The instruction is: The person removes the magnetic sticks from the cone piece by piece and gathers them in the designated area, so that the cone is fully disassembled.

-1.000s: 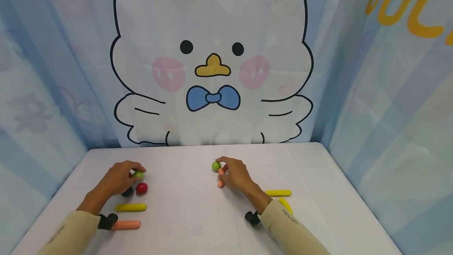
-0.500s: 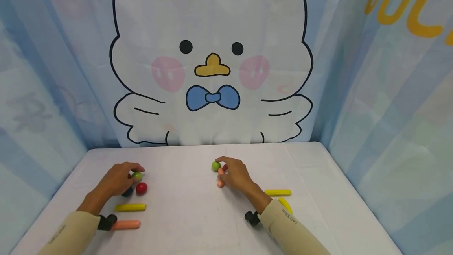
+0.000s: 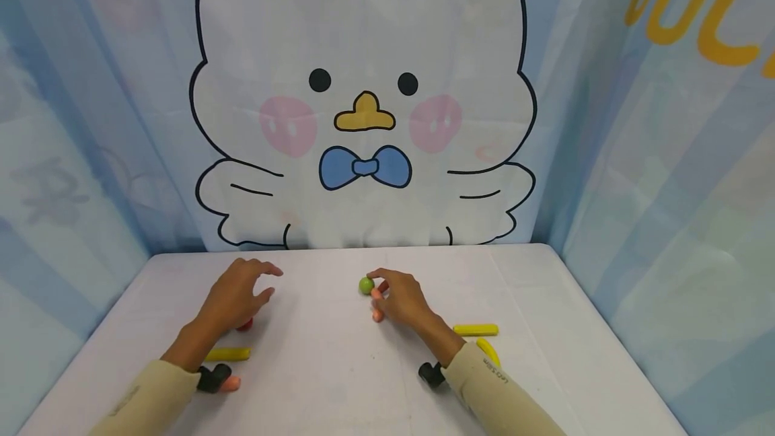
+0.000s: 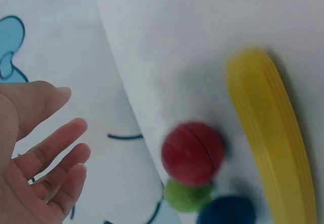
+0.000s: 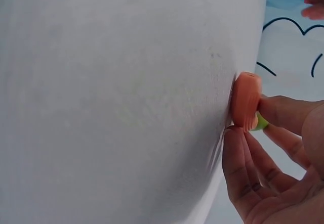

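Observation:
My left hand (image 3: 236,295) holds nothing, its thumb and fingers spread apart above the table's back left. Below it, a red ball (image 4: 193,153) sits against a green ball (image 4: 187,195), with a dark blue ball (image 4: 227,213) beside them. In the head view the hand hides the green and blue balls and most of the red one. My right hand (image 3: 402,295) pinches an orange stick (image 5: 246,100) between thumb and fingers, close over the table. Its index fingertip touches another green ball (image 3: 366,286) just beyond the stick.
A ribbed yellow stick (image 3: 229,354) and a second orange stick (image 3: 230,384) lie by the left forearm. Beside the right forearm are another yellow stick (image 3: 475,330) and a curved yellow piece (image 3: 488,351). A printed curtain (image 3: 363,214) stands behind the white table (image 3: 339,382).
My left hand has let go of its green ball and moved right and toward the back, its fingers spreading. The right hand has hardly moved; its green ball has shifted slightly left.

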`<action>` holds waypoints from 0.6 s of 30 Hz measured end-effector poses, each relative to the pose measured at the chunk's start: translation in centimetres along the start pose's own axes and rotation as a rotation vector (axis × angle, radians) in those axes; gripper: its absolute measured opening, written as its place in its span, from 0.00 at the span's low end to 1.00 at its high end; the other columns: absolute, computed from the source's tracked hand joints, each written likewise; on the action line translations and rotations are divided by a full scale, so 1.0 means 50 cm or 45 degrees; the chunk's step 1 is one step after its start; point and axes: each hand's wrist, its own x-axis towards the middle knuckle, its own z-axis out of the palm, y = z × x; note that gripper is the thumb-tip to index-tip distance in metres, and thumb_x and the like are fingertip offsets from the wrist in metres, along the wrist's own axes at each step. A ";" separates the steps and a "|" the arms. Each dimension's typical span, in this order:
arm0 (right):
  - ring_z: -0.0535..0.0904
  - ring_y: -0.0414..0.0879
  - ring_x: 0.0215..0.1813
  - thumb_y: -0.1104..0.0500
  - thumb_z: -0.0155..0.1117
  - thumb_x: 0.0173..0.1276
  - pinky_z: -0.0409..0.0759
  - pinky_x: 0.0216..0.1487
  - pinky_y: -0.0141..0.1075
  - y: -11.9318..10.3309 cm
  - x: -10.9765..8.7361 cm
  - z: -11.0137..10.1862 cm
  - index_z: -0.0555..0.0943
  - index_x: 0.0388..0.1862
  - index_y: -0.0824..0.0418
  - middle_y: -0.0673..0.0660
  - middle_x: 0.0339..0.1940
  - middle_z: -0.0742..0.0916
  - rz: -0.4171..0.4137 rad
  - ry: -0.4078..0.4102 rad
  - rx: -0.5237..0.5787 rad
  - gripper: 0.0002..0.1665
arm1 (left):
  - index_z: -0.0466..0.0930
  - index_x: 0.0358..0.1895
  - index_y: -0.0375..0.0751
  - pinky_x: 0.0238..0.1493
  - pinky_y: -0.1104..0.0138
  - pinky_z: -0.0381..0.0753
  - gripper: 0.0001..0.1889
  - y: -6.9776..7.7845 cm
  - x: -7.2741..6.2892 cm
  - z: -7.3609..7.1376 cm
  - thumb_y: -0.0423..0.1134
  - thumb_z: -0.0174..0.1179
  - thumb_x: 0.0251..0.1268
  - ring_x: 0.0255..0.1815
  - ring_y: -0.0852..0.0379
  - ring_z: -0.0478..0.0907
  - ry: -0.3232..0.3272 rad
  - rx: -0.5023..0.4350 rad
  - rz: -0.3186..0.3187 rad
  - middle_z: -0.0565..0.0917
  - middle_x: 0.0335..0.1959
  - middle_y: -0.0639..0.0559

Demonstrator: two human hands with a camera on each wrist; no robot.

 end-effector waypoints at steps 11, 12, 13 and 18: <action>0.84 0.49 0.50 0.62 0.77 0.67 0.81 0.51 0.44 0.002 0.004 0.004 0.87 0.61 0.53 0.53 0.46 0.92 -0.021 -0.006 0.046 0.23 | 0.89 0.56 0.46 0.57 0.50 0.87 0.17 0.103 0.030 0.064 0.35 0.76 0.64 0.54 0.47 0.81 -0.046 -0.028 0.074 0.89 0.54 0.44; 0.85 0.48 0.48 0.62 0.78 0.66 0.81 0.50 0.43 0.002 0.003 0.004 0.88 0.59 0.54 0.54 0.46 0.92 -0.029 -0.012 0.057 0.22 | 0.89 0.56 0.47 0.57 0.50 0.87 0.17 0.110 0.032 0.073 0.35 0.76 0.64 0.53 0.47 0.82 -0.059 -0.045 0.068 0.88 0.55 0.44; 0.85 0.47 0.46 0.62 0.78 0.66 0.82 0.49 0.42 0.002 0.003 0.004 0.88 0.58 0.55 0.54 0.46 0.92 -0.034 -0.020 0.067 0.21 | 0.89 0.56 0.47 0.56 0.51 0.87 0.18 0.116 0.035 0.081 0.36 0.76 0.64 0.53 0.48 0.82 -0.071 -0.063 0.060 0.88 0.55 0.44; 0.86 0.39 0.38 0.64 0.79 0.65 0.85 0.45 0.38 -0.002 0.001 0.003 0.91 0.50 0.58 0.53 0.46 0.93 -0.019 -0.078 0.138 0.15 | 0.89 0.57 0.47 0.51 0.55 0.87 0.20 0.140 0.043 0.127 0.35 0.78 0.61 0.47 0.51 0.83 -0.092 -0.178 0.077 0.89 0.53 0.47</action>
